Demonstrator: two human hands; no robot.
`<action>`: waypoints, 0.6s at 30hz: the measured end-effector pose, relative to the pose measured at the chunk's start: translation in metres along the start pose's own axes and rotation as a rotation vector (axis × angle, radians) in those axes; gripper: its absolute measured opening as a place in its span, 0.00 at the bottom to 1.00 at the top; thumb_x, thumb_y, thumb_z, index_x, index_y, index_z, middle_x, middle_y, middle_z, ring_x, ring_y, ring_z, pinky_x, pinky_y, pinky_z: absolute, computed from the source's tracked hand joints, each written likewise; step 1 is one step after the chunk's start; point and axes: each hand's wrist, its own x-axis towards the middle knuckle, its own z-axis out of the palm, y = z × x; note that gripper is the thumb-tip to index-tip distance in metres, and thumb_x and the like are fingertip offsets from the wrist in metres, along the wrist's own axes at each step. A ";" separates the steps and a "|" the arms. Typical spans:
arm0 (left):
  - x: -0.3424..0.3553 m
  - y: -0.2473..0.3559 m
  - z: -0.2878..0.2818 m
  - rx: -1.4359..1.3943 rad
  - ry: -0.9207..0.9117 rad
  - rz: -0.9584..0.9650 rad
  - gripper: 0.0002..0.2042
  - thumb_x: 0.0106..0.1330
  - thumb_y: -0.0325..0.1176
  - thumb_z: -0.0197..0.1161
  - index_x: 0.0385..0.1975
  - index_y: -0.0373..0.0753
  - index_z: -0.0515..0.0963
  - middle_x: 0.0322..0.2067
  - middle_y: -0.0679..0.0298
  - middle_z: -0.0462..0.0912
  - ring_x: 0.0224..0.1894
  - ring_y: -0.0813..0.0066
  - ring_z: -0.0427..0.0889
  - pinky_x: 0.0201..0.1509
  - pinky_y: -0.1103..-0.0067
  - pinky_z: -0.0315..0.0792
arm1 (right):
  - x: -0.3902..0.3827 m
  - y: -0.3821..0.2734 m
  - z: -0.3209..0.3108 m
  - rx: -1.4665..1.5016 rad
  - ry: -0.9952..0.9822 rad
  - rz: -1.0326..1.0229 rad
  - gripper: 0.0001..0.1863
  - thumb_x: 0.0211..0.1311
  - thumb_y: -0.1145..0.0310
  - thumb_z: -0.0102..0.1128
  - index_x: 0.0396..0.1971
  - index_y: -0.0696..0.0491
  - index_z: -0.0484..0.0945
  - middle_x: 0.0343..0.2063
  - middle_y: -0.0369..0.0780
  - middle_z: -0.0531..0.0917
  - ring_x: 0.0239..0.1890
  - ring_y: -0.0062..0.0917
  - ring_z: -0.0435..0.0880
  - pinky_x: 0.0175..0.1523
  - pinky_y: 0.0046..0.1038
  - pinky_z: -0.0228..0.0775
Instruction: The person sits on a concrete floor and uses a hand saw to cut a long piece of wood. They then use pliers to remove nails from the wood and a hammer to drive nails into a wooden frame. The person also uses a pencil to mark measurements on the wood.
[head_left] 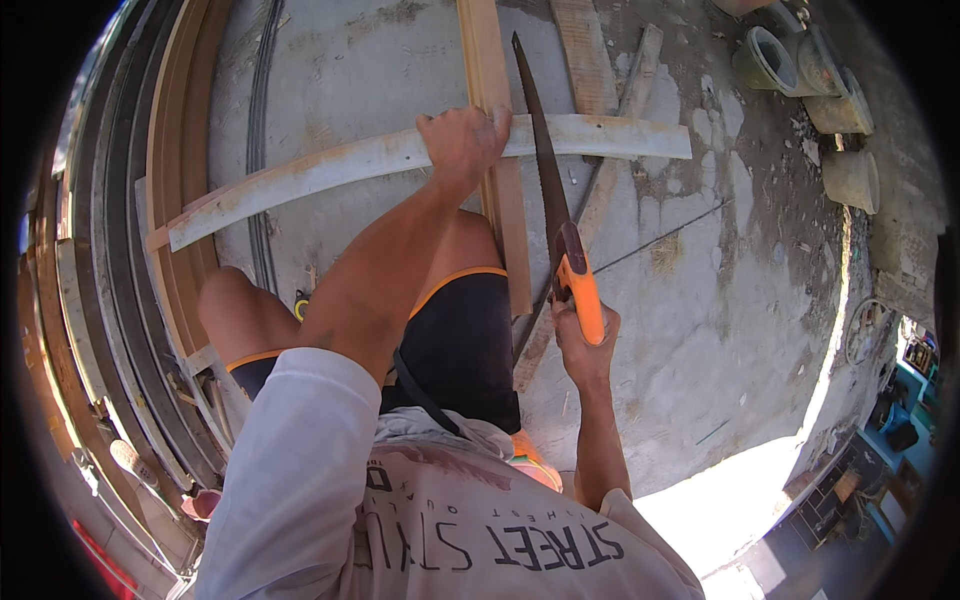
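My left hand (462, 145) is closed on a long pale-painted board (310, 172), pressing it where it crosses a light wooden beam (478, 40). My right hand (585, 340) grips the orange handle of a hand saw (576, 292). Its long dark blade (545, 165) points away from me and crosses the pale board just right of the beam; I cannot tell whether the teeth touch the board. My bent knees are beside the beam, below the board.
Long planks (175, 90) and dark lengths of material (125, 120) run along the left. Loose boards (580, 50) lie on the concrete floor (700, 340). Several buckets (850, 180) stand at the upper right. A small yellow tape measure (300, 305) lies by my left knee.
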 end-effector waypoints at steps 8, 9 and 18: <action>0.000 0.002 -0.010 0.001 -0.080 -0.047 0.29 0.73 0.56 0.55 0.19 0.38 0.88 0.21 0.52 0.87 0.22 0.55 0.83 0.49 0.61 0.62 | -0.113 0.028 -0.045 -0.155 0.031 -0.023 0.13 0.61 0.80 0.61 0.44 0.66 0.87 0.25 0.34 0.83 0.27 0.12 0.77 0.34 0.22 0.72; 0.000 0.003 -0.009 0.006 -0.092 -0.039 0.29 0.73 0.56 0.55 0.19 0.38 0.88 0.21 0.52 0.88 0.23 0.55 0.84 0.50 0.60 0.62 | -0.085 0.019 -0.038 -0.119 0.026 -0.032 0.15 0.61 0.79 0.61 0.46 0.66 0.87 0.25 0.33 0.83 0.27 0.12 0.77 0.34 0.22 0.72; 0.007 0.001 -0.005 -0.003 -0.071 -0.042 0.31 0.75 0.56 0.51 0.25 0.36 0.90 0.22 0.49 0.88 0.26 0.50 0.86 0.56 0.58 0.66 | 0.024 0.016 0.002 -0.050 -0.036 0.070 0.09 0.66 0.70 0.65 0.29 0.59 0.79 0.21 0.29 0.76 0.25 0.12 0.71 0.31 0.24 0.64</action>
